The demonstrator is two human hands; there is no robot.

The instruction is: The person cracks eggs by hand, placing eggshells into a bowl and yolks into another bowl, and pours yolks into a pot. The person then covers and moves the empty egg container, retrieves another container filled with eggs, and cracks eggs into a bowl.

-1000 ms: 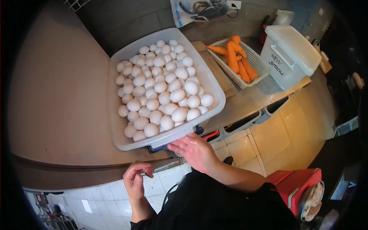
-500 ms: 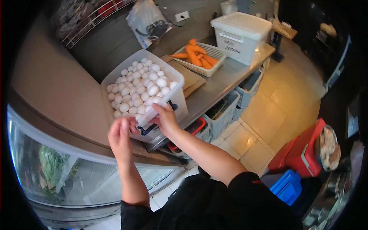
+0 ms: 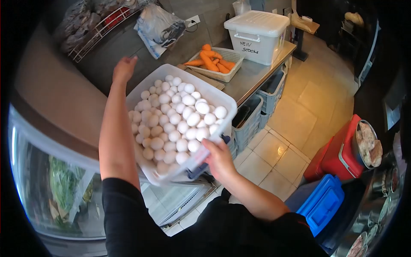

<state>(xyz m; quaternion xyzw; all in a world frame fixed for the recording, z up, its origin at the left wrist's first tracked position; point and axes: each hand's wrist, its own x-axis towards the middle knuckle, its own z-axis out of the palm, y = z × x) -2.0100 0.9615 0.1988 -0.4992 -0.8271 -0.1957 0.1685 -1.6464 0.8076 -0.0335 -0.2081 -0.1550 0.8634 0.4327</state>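
Observation:
A translucent white plastic tub [image 3: 145,169], full of white eggs [image 3: 175,122], is tilted toward me at the front of the counter. My right hand [image 3: 220,160] grips its near right rim beside a dark blue latch, thumb on top of the edge. My left hand [image 3: 124,69] is stretched past the tub's far left corner, apart from the rim and holding nothing that I can see. Its thumb stands out, while the other fingers are partly turned away.
Behind the tub, a basket [image 3: 234,76] of carrots [image 3: 209,60] and a lidded white box [image 3: 257,36] marked "NEW STOCKS" stand on the metal counter [image 3: 246,88]. Grey crates [image 3: 250,122] sit below. A glass-fronted fridge [image 3: 43,184] is left; a red cooler [image 3: 342,154] and blue lid [image 3: 321,205] are right.
The tub has come toward me and to the right, tilting more. My left hand has left the near rim and reached forward past the far left side. The right hand keeps its grip.

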